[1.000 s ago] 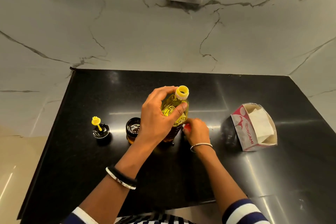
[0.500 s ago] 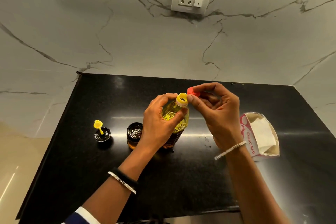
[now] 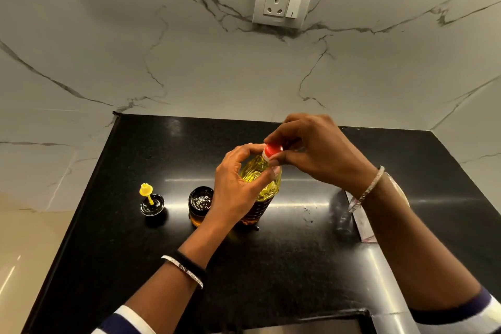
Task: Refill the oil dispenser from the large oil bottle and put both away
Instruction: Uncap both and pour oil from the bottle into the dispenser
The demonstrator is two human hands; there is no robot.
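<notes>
Head view: left hand (image 3: 235, 194) grips the large oil bottle (image 3: 267, 187) steady so right hand (image 3: 322, 156), pinching the red cap (image 3: 273, 150), can seat it.

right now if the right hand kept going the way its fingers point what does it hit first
The right hand pinches the red cap at the large oil bottle's mouth, fingers pointing left. Going on, it would probably meet the left hand's fingertips round the bottle neck first; depth is unclear.
</notes>
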